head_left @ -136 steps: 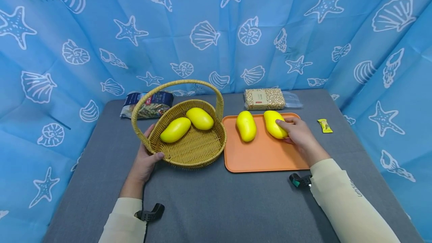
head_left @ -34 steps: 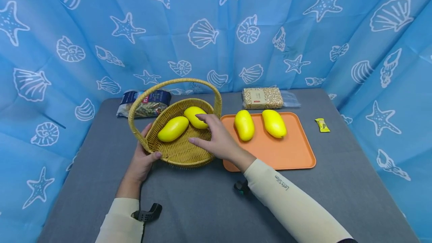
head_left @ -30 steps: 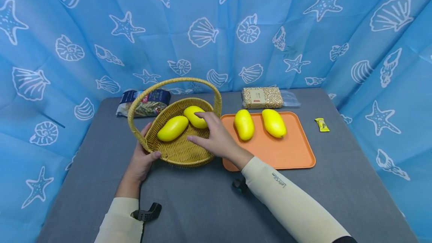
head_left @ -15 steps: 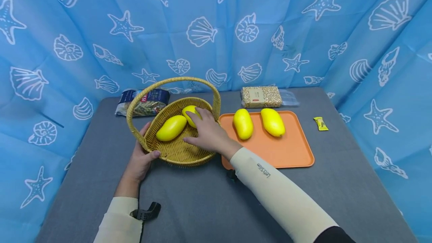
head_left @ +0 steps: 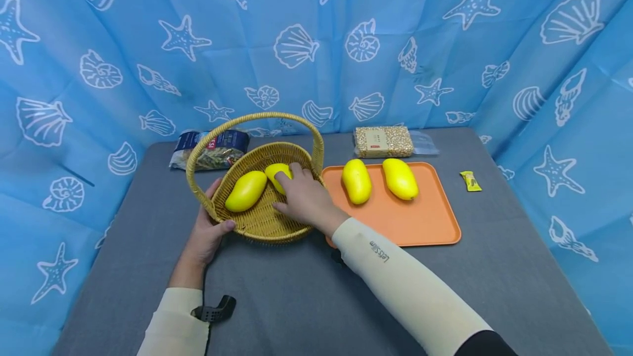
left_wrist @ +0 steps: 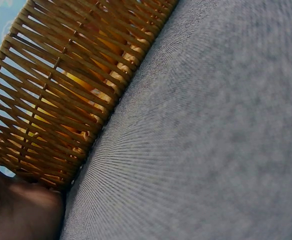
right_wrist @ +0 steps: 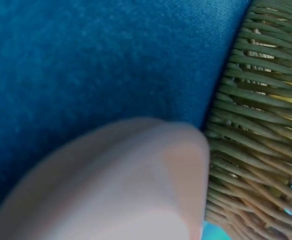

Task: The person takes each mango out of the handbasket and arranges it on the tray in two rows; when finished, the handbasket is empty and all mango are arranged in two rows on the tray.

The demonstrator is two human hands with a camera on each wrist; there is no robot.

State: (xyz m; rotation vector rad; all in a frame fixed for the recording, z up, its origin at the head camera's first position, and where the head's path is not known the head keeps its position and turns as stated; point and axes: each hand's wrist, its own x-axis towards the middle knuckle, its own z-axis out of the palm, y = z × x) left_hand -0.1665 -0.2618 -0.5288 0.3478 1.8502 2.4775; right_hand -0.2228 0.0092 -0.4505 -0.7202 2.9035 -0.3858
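Left mango [head_left: 245, 191] in the wicker basket [head_left: 267, 225] had slid slightly nearer the person since half a second before. Patterned food bag [head_left: 229, 150] lay behind. Left hand [head_left: 206, 238] gripped the basket's left rim, thumb over the edge. Right mango [head_left: 272, 174], also inside, lay under the right hand's [head_left: 307, 198] fingers; could not tell if they gripped it. Orange tray [head_left: 395, 225], just right, held third mango [head_left: 356, 182] and fourth mango [head_left: 400, 179].

Basket [head_left: 267, 225]: rough woven wicker. Mangoes [head_left: 245, 191]: smooth, glossy. Tray [head_left: 395, 228]: plastic. Tablecloth [head_left: 287, 301]: matt fabric.
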